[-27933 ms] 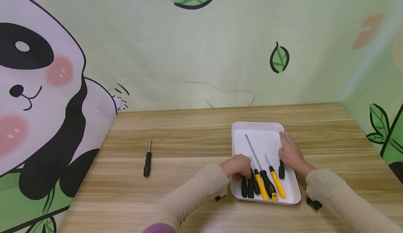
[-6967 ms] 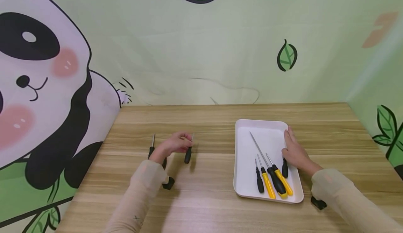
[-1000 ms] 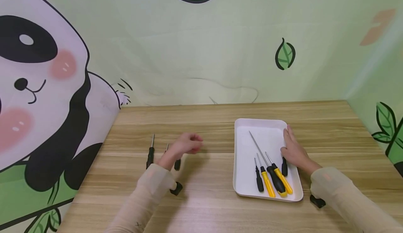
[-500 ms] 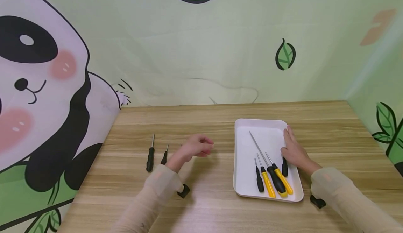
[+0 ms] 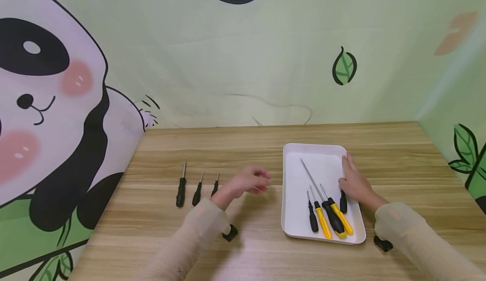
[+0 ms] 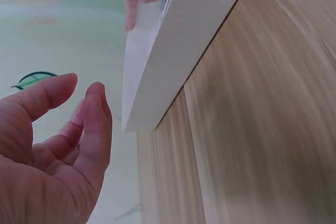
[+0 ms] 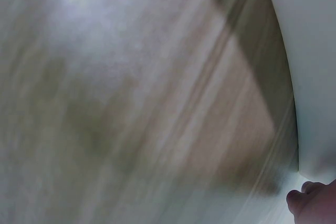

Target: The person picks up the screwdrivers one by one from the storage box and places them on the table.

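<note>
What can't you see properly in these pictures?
- Screwdriver tips in the tray: too small in the head view.
- Short black screwdriver: top hidden by the right hand.
- Right wrist view: blurred, only fingertips show.
- Left hand: cut off by the left wrist view's edge.

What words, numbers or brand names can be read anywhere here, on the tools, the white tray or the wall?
None can be read.
The yellow-handled screwdrivers and black-handled screwdrivers: any marking is too small to tell.
The white plastic tray: plain, no lettering shows.
The green wall covering: only drawings, a cartoon panda and leaves, no text.
Both wrist views are too blurred or close to show any writing.
</note>
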Motion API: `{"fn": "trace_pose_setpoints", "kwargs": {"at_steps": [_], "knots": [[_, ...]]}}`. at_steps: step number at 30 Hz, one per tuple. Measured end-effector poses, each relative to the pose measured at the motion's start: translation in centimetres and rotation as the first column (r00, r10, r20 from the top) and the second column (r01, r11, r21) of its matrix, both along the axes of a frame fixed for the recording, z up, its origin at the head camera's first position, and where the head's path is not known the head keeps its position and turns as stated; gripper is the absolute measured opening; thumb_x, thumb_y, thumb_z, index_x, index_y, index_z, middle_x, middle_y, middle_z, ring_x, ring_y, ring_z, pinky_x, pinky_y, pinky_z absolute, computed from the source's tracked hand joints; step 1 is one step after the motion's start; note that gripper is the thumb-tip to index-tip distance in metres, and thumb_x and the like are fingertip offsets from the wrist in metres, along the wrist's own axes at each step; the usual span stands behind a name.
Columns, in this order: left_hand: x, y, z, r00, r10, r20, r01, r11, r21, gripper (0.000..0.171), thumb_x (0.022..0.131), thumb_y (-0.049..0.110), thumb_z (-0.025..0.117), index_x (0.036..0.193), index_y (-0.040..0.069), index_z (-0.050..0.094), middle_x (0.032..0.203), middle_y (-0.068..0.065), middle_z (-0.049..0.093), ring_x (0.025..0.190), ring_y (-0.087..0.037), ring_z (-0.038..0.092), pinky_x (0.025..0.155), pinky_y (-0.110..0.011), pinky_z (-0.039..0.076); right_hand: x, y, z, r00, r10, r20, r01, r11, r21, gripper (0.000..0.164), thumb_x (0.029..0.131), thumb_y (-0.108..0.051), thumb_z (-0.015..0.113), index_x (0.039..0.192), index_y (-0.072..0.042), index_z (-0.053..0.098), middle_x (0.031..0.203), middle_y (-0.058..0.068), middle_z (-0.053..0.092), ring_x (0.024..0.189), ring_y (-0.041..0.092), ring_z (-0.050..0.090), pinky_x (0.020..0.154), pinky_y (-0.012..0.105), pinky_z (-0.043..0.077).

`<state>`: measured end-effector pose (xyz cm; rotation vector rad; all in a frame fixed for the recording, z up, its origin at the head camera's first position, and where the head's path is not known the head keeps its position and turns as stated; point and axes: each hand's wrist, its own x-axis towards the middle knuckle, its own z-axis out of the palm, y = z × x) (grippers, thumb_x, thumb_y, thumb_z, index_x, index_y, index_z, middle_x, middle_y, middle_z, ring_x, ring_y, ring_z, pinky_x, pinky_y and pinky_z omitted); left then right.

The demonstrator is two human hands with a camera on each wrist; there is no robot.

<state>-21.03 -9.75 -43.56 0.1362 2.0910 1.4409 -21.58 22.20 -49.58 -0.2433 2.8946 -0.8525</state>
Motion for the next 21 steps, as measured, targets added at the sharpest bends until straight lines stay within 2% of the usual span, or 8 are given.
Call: {"fn": "trace_pose_setpoints", "kwargs": {"at_steps": [15,21], "knots": [[0.9,3.5,0.1,0.998,-0.059,0.028,0.059,0.998,-0.014,0.018,0.080,0.013,0.062,0.094,0.004,0.059,0.079,-0.001,0.059,0.068,-0.013,0.057,0.073,-0.039,0.051,0.0,0.0,0.0,1.000,0.000,0.008,0.000,1.000,0.005,0.067,0.080,-0.006,0.036,0.135,0.014,0.001,0.144,0.025,-0.010,0.130,0.044,0.007,0.100,0.057,0.018],[1.2,4.6,0.3,0.996,-0.085,0.031,0.086,0.996,-0.025,0.016,0.079,0.013,0.062,0.093,0.004,0.059,0.089,-0.016,0.062,0.066,-0.013,0.058,0.072,-0.039,0.051,0.0,-0.1,0.1,1.000,-0.004,0.012,0.004,1.000,0.000,0.067,0.080,-0.005,0.036,0.135,0.014,0.001,0.144,0.025,-0.010,0.131,0.044,0.006,0.100,0.058,0.017]]}}
